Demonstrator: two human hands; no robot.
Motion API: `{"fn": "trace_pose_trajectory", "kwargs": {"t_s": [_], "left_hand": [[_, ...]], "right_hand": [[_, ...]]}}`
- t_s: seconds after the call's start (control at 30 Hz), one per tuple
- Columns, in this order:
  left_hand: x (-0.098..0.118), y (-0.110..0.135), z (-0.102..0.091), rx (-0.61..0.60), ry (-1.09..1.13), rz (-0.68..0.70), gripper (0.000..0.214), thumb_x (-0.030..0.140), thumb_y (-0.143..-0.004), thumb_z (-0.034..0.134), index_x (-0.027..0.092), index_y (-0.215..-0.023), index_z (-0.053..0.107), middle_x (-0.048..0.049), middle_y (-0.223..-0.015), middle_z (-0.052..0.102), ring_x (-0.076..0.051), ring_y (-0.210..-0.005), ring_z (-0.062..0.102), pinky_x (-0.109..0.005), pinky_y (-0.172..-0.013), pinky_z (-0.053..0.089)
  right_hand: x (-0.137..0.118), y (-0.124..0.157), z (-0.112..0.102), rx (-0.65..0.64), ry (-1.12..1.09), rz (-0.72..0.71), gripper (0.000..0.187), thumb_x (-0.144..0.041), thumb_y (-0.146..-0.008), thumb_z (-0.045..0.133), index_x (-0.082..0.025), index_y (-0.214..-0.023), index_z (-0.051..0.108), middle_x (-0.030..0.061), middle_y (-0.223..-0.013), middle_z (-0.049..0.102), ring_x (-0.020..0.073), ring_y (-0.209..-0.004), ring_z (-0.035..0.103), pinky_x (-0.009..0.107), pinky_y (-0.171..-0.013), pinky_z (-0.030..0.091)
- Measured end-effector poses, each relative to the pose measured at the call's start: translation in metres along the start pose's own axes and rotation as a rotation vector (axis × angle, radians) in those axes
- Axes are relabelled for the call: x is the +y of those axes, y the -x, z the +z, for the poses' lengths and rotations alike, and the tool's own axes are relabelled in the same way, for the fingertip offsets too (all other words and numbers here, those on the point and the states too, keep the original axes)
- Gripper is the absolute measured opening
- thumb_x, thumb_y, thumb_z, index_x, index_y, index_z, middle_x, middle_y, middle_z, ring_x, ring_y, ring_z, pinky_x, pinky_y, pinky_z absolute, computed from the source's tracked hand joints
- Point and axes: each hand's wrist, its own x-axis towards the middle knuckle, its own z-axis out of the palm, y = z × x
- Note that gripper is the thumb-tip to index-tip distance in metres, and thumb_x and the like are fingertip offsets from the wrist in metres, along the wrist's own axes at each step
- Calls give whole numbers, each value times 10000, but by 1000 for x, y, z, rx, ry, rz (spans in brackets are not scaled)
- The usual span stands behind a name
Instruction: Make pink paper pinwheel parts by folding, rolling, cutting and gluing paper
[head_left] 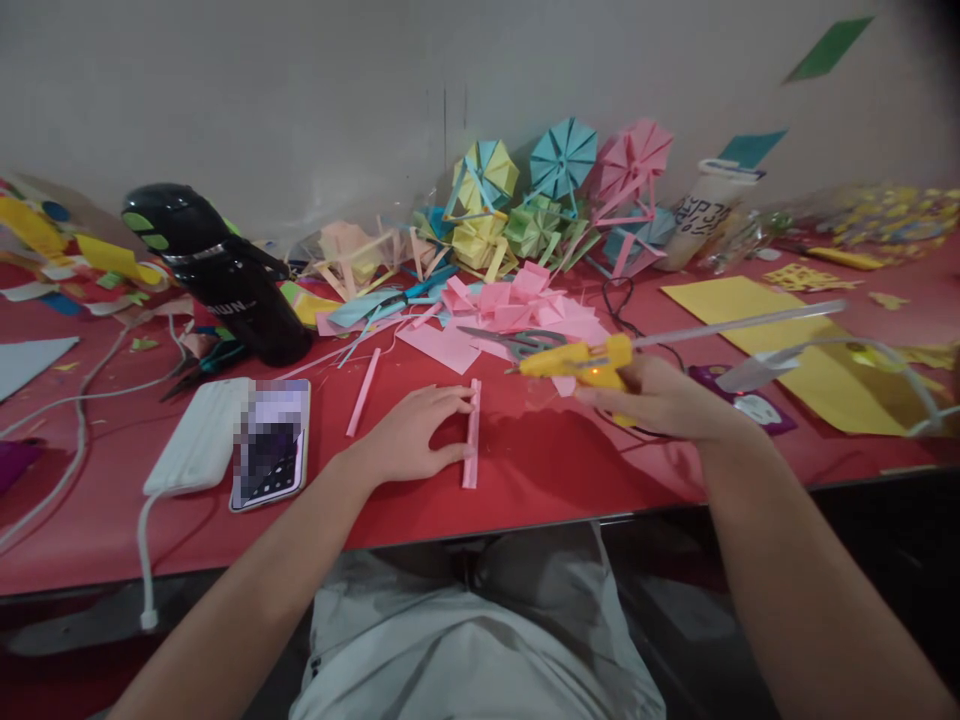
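Note:
My left hand (411,432) rests on the red table, its thumb and fingertips on the left edge of a narrow folded pink paper strip (472,440) that lies flat. In my right hand (664,395) is a yellow hot glue gun (577,362) with a small orange light. Its nozzle points left, above the table and apart from the strip. A long clear glue stick (742,325) sticks out of the gun's back. A second pink paper strip (364,392) lies to the left, beyond my left hand. Grey-handled scissors (517,345) lie partly behind the gun.
Folded paper umbrellas (562,165) stand along the wall, with a pile of pink paper pieces (517,300) before them. At left are a black bottle (225,280), a white power bank (202,437) and a phone (271,450). Yellow paper (795,360) and a power socket (757,408) lie right.

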Motion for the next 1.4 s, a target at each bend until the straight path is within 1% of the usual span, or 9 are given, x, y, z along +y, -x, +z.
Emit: {"fn": "trace_pose_trajectory", "kwargs": {"t_s": [0.13,0.27,0.57,0.83,0.93,1.0,1.07,1.23,1.4], "left_hand": [[1,1,0,3,12,-11,464,458,-878,662,227,-1278,615,-111,-1508,517,-325,-1406,455,-549,-1174,354],[3,0,-1,-2,16,-14,458,460,-884,654,222,-1273,611,-114,-1513,512,-323,-1405,456,-552,-1172,355],[1,0,-1,-16,1,-6,462,459,-891,655,211,-1278,604,-115,-1522,500,-311,-1415,445,-544,-1182,339],[0,0,1,-17,-12,-12,483,458,-895,652,194,-1295,596,-107,-1534,488,-299,-1423,432,-526,-1190,333],[1,0,1,-14,-13,-6,474,448,-893,658,192,-1287,601,-108,-1530,493,-298,-1418,438,-526,-1188,337],[0,0,1,-12,-17,-3,474,446,-892,659,190,-1286,602,-109,-1527,496,-301,-1417,440,-530,-1189,334],[0,0,1,-12,-21,1,477,445,-893,656,186,-1290,601,-109,-1526,497,-303,-1418,439,-532,-1191,330],[-2,1,3,-5,-39,7,494,449,-898,648,177,-1308,597,-120,-1522,500,-310,-1424,432,-538,-1196,323],[0,1,3,5,-42,21,483,445,-892,661,166,-1283,616,-135,-1475,549,-314,-1396,469,-537,-1193,332]], "right_hand": [[18,-22,-20,421,127,91,412,-569,-813,621,-178,-721,528,28,-651,488,149,-628,399,316,-601,335],[44,-59,-30,700,26,180,362,-468,-827,607,-126,-937,647,106,-856,661,179,-704,523,313,-650,388],[66,-102,-19,698,216,305,313,-434,-792,692,-148,-911,651,164,-917,694,277,-835,633,336,-695,434],[73,-83,-21,721,146,300,210,-351,-740,710,-207,-750,558,85,-800,663,232,-758,609,342,-710,450],[70,-68,-20,829,114,281,266,-386,-739,702,-227,-658,504,73,-739,635,217,-710,580,357,-707,442],[62,-59,-16,947,67,156,243,-364,-755,666,-227,-646,497,50,-706,612,193,-677,560,344,-696,438],[48,-55,-7,815,-20,-41,215,-373,-789,616,-214,-664,543,26,-660,591,168,-631,541,311,-634,424],[2,-64,27,208,31,-418,232,-401,-869,594,-196,-836,697,47,-822,710,158,-733,622,277,-680,471],[-27,-81,52,23,116,-636,229,-235,-942,522,-209,-1030,732,78,-1068,737,178,-927,656,317,-844,500]]}}
